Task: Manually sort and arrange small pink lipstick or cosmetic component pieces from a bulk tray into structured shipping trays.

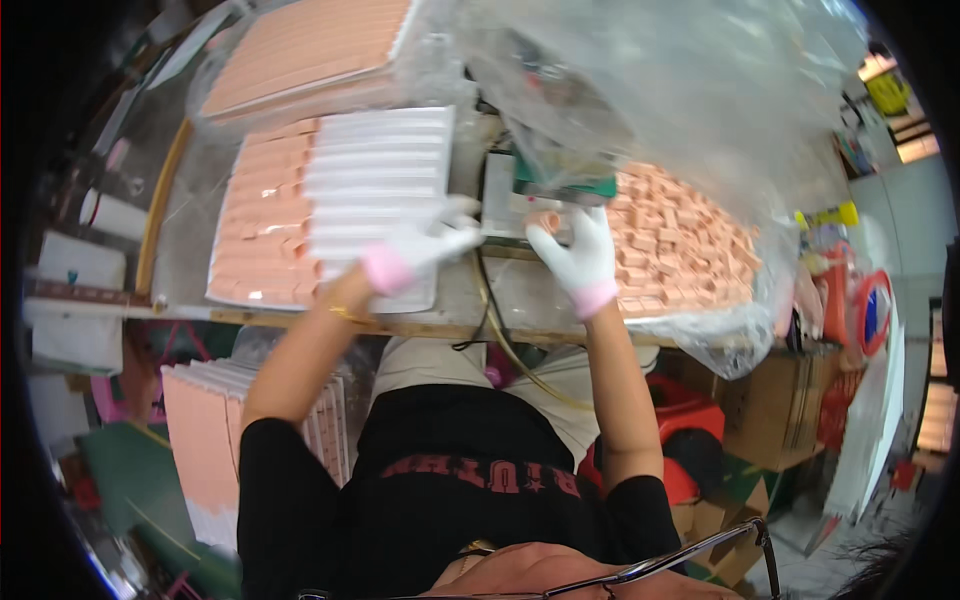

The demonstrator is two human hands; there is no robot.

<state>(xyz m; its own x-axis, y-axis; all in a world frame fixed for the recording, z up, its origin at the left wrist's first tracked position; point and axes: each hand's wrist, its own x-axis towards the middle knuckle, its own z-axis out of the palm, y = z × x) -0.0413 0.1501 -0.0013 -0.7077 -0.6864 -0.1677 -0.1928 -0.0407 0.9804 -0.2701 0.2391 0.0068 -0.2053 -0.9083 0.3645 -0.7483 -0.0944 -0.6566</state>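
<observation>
Peach piece [545, 222], small and rounded, sits at the thumb and fingers of the right hand [580, 250], just on the near side of the green-edged machine [600, 187], which is the landmark here. Nearest the body, well to the near left of the machine, ridged trays [205, 440] faced with peach stand on edge below the table; to its near right are a red stool [700, 420] and a cardboard carton [775, 420]. A yellowish hose [510, 345] hangs over the table edge, on the near side of the machine.

On the table, the right hand wears a white glove with a pink cuff; its thumb is spread from the fingers around the piece, and I cannot tell whether they clamp it. Left of the machine, the left hand [435, 238], gloved alike and blurred, reaches over a white ridged tray [375, 150]. Its fingers are curled; I cannot tell whether the tips meet or hold anything. That tray's left part is covered in peach rows [265, 215].

Right of the machine lies a pile of loose peach pieces [680, 250]. Clear plastic sheeting [690, 80] drapes over and beyond the machine, and to its far left rests a peach-filled tray stack [310, 50].
</observation>
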